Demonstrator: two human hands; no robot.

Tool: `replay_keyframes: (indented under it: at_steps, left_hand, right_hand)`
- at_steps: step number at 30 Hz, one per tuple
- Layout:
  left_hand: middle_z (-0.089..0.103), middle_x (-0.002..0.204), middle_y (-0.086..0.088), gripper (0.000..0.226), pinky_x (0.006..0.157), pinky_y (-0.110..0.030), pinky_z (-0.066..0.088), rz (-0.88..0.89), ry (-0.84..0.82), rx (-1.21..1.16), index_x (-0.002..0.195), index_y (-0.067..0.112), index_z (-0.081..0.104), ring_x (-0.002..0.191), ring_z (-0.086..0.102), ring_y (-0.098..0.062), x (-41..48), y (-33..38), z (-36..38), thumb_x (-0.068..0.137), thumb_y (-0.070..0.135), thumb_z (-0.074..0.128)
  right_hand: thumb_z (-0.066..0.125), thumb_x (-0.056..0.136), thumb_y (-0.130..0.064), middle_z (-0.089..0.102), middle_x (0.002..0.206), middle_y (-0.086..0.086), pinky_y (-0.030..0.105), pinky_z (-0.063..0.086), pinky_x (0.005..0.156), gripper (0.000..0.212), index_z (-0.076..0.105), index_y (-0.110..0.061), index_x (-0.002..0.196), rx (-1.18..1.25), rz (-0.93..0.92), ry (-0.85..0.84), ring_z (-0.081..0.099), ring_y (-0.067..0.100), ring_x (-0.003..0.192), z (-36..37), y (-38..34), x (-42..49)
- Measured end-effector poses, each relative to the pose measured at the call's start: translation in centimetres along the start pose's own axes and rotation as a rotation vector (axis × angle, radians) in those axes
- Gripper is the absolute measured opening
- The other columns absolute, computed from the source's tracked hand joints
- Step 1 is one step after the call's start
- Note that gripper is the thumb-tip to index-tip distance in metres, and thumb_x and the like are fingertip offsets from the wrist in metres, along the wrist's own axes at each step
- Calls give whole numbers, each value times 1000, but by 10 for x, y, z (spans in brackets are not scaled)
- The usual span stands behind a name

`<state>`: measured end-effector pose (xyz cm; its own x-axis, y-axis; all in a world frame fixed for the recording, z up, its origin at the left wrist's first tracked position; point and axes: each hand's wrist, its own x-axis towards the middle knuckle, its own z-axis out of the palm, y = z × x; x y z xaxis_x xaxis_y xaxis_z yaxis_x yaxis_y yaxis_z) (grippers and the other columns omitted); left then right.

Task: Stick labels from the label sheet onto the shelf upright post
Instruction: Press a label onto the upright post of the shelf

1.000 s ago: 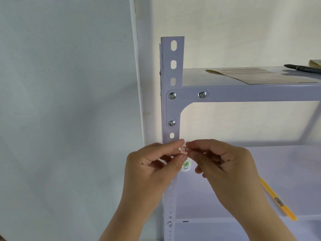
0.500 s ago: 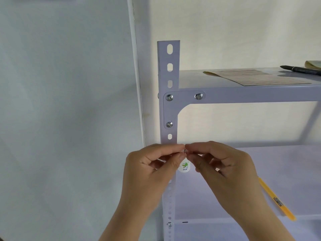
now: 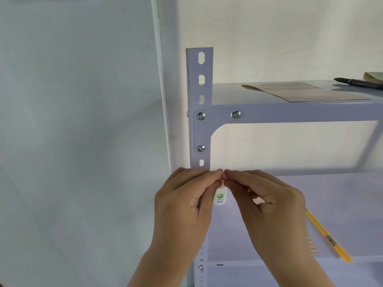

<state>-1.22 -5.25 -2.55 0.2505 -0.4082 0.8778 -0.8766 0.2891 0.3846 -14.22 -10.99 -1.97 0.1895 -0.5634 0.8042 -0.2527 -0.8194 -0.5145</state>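
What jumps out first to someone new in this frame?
Both hands, left hand and right hand, pinch a tiny label together at centre, right in front of the lavender shelf upright post. A white tag with a green print shows just below the fingertips. On the lower shelf, right, lies a yellow utility knife.

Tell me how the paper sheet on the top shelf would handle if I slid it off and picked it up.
The sheet lies flat and looks very thin, so it would probably be light and droop when lifted by one edge. One corner already overhangs the shelf front, so a gentle push may slide it off. The pen lies beside it and would likely roll if nudged.
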Motion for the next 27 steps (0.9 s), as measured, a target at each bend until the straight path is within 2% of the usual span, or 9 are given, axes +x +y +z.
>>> replay_keyframes:
  at_steps: [3,5,7,11,15,20,24,27]
  left_hand:
    - [78,89,14,18,73,-17,57,-148,7,-168,96,20,81,76,71,-5,-1,3,0,81,12,75]
    - [78,86,16,21,71,-17,56,-275,-21,-346,93,27,82,76,73,-10,-1,5,-1,80,12,74]
    - [79,86,16,23,70,-16,56,-325,-38,-438,91,29,80,75,73,-12,1,7,-2,79,10,74]
    - [79,83,15,28,70,-18,57,-350,-53,-463,88,33,80,73,73,-13,3,7,-2,78,8,74]
    - [78,85,14,24,70,-21,58,-294,-46,-380,95,29,80,73,72,-14,4,4,-4,78,12,76]
    - [77,89,12,16,74,-13,55,-98,-45,-97,97,18,81,75,68,0,5,2,-5,83,19,75]
    - [79,89,3,21,77,-22,57,24,-38,48,96,14,81,78,71,-12,3,-2,-1,88,23,64]
    - [78,86,3,19,77,-19,54,23,-39,91,93,14,80,77,67,-13,3,-1,2,89,20,62]
  right_hand:
    - [78,80,-7,77,73,-17,10,50,57,27,79,-34,84,275,209,-19,69,6,64,-4,-5,1]
    - [78,78,-5,76,69,-16,12,51,55,34,78,-39,79,423,308,-48,67,6,58,-7,-6,2]
    - [77,77,-5,77,69,-14,14,51,54,35,78,-40,78,453,320,-65,65,6,55,-8,-8,4]
    - [78,77,-4,77,72,-14,16,52,53,35,77,-39,80,432,299,-78,66,7,57,-8,-9,5]
    - [74,78,-17,78,79,-16,15,55,61,17,79,-32,85,389,239,-101,72,11,70,-8,-6,6]
    - [70,83,-13,76,83,-17,5,47,69,14,79,-22,90,96,38,-106,68,0,77,-2,3,9]
    - [66,84,-9,74,81,-7,5,45,68,13,78,-14,88,-64,-64,-49,60,3,71,6,9,6]
    - [65,84,-7,73,80,-5,3,41,69,13,76,-13,87,-128,-81,-25,54,5,70,11,11,3]
